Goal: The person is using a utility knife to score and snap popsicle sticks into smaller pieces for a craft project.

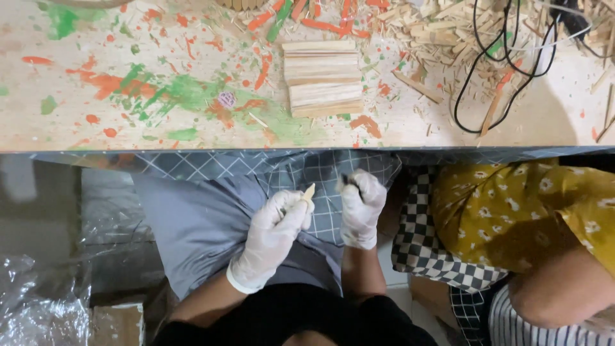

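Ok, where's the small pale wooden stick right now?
In the head view, the wooden stick is pinched in the gloved left hand, over the lap just below the table edge, beside the gloved right hand.

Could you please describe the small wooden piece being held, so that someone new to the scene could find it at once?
Look below the near edge of the paint-splattered table, over the person's lap. There the gloved left hand pinches a small pale wooden piece, beside the gloved right hand. Unlike the stacked wooden slats on the table, it is single, pointed and held.
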